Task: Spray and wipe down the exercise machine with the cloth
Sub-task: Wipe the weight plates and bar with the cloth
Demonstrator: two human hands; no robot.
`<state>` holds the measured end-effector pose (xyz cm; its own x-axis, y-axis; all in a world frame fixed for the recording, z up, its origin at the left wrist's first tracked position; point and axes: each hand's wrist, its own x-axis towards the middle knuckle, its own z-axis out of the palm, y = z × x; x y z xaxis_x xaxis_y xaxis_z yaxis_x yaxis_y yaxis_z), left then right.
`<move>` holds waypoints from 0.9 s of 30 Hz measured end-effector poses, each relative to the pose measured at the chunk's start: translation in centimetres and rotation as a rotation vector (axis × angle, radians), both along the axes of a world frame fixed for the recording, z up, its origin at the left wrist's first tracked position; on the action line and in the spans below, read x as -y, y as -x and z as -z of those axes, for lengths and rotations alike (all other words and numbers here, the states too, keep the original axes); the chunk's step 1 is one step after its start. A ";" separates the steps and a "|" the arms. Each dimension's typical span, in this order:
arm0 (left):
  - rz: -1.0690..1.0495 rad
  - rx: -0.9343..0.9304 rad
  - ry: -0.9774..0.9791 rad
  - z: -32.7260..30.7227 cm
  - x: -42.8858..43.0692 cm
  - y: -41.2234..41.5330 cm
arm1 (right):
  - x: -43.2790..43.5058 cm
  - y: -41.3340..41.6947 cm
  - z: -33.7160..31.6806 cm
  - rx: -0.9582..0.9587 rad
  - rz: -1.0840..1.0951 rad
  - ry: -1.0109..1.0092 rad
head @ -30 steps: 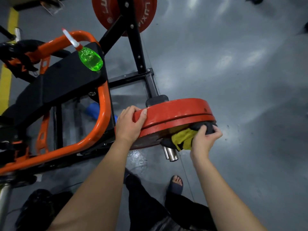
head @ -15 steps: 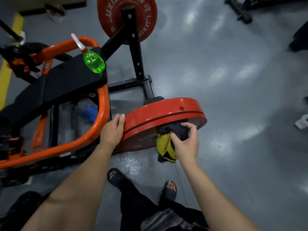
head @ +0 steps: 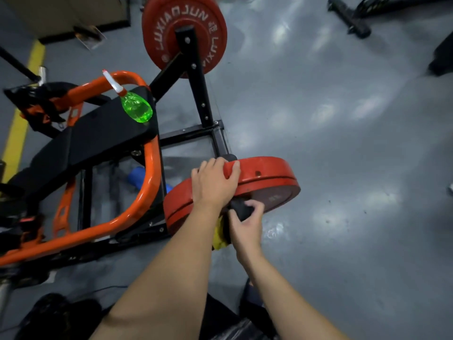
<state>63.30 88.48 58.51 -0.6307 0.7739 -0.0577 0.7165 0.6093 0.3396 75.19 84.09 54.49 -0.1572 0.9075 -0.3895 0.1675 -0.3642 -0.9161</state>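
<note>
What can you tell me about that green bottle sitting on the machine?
The bottle is a small sprayer with a bulging, see-through, bright green body, plastic by the look, that catches the light. A slim white nozzle with a red tip rises from it up and left, crossing in front of the orange tube. It rests on the far corner of the black pad, close to the edge. Whether it stands upright or leans cannot be told from this angle. Nobody holds it.

Head-worn wide view, facing steeply down, near the weight plate (head: 267, 173)
</note>
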 end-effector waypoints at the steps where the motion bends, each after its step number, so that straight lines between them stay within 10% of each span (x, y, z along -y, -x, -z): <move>1: 0.008 -0.012 -0.008 -0.1 0.0 0.0 | -0.7 0.1 -0.2 -0.010 0.075 0.032; 6: 0.005 0.028 -0.038 0.1 0.4 0.4 | -8.4 -3.5 0.1 0.030 0.592 0.050; 16: 0.006 0.052 -0.095 0.0 0.7 0.8 | -1.9 -1.5 4.4 0.088 -0.051 0.104; 23: -0.001 0.092 -0.104 -0.2 1.1 1.1 | -7.9 -4.4 3.4 0.088 0.549 0.042; 27: 0.002 0.085 -0.090 -0.2 1.2 1.3 | -8.0 -5.1 4.7 0.135 0.396 0.157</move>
<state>62.04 87.28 58.66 -0.6246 0.7799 -0.0413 0.6841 0.5719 0.4528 80.24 92.06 49.74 0.2525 0.8155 -0.5208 0.1009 -0.5575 -0.8240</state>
